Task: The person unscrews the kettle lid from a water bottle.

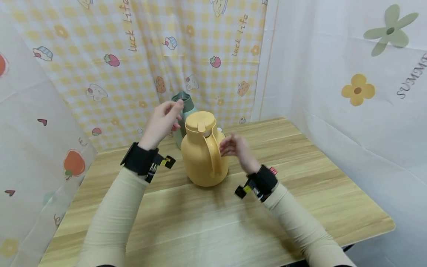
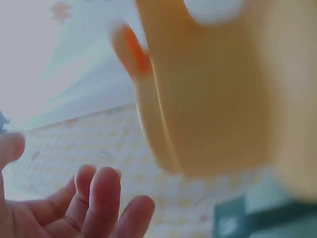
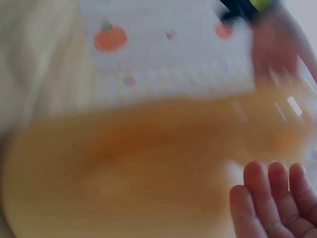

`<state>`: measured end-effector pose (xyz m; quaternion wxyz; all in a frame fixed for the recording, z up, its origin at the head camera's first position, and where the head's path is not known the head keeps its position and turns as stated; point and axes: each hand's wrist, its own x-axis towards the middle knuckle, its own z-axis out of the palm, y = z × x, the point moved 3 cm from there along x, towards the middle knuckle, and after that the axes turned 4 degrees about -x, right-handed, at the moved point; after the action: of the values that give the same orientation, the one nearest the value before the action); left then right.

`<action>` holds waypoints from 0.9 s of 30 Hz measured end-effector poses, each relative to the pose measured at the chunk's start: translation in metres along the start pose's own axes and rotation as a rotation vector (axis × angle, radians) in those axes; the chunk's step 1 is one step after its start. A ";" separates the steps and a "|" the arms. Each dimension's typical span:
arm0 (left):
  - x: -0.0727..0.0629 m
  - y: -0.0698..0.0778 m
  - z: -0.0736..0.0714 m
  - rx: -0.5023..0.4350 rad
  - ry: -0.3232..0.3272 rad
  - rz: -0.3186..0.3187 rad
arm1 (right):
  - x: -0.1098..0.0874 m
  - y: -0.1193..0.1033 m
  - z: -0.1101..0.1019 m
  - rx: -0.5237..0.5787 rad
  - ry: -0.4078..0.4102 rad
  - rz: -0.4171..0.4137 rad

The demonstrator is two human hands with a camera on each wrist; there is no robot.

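Observation:
A yellow thermos jug (image 1: 200, 167) stands upright on the wooden table, its lid on and its handle (image 1: 214, 155) facing me. Behind it and to the left is a green flask (image 1: 187, 105), partly hidden by the jug and my hand. My left hand (image 1: 163, 120) hovers left of the jug's top, in front of the flask, with fingers loosely bent and nothing held. In the left wrist view, the fingers (image 2: 101, 203) are apart from the jug. On the jug's right side, my right hand (image 1: 238, 148) is beside the handle, fingers extended; whether they touch it I cannot tell.
The wooden table (image 1: 283, 178) spreads around the jug, with its right edge at a white curtain (image 1: 327, 74). A yellow checked curtain (image 1: 133, 92) hangs behind. A small white piece (image 1: 219, 129) shows behind the jug's right side.

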<state>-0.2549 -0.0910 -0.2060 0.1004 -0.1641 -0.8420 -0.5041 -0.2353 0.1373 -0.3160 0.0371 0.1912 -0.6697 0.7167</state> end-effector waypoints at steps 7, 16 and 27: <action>-0.047 -0.027 0.025 -0.453 -0.187 -0.154 | 0.054 -0.066 -0.029 -0.474 -0.063 0.079; -0.075 -0.037 0.093 -0.622 -0.351 -0.165 | 0.091 -0.097 0.020 -1.002 -0.350 0.106; -0.083 -0.041 0.105 -0.594 -0.398 -0.041 | 0.090 -0.092 0.060 -1.220 -0.353 -0.002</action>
<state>-0.1941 -0.0312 -0.3163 -0.1278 -0.2642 -0.6647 -0.6871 -0.2769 0.0701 -0.1981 0.0290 0.2517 -0.9534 0.1638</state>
